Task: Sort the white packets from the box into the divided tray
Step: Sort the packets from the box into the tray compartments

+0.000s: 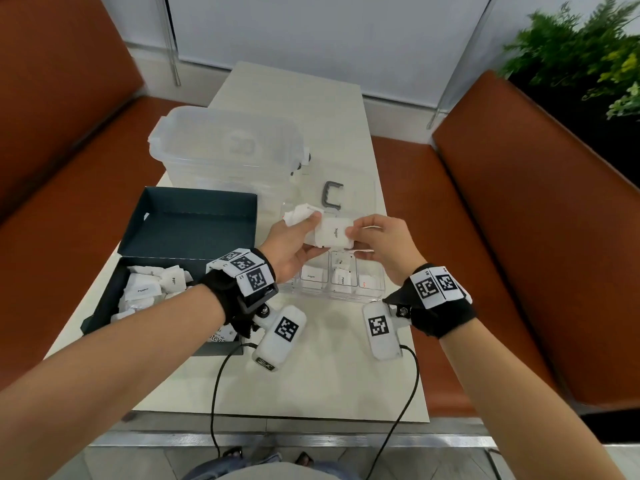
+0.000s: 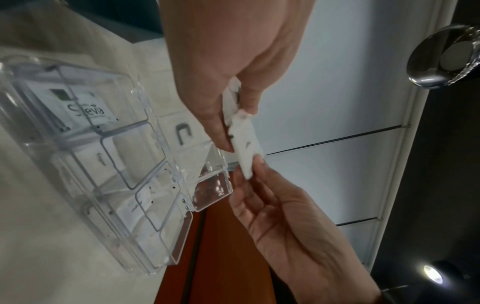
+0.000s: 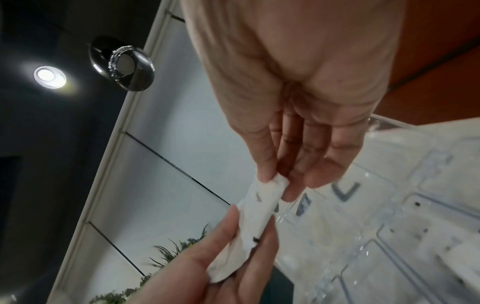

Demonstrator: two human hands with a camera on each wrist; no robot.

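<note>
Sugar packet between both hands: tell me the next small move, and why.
Probably the left hand lets go, so the right hand can lower the sugar packet into the tray compartment already holding a packet marked Sugar: both hands pinch it right above the tray.

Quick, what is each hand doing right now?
Left hand: holds a bunch of white packets, pinching the Sugar packet.
Right hand: pinches the same Sugar packet's other edge.

Even, bright indoor light; a ceiling spotlight (image 3: 49, 77) glares in both wrist views, whose edges blur and bend.
</note>
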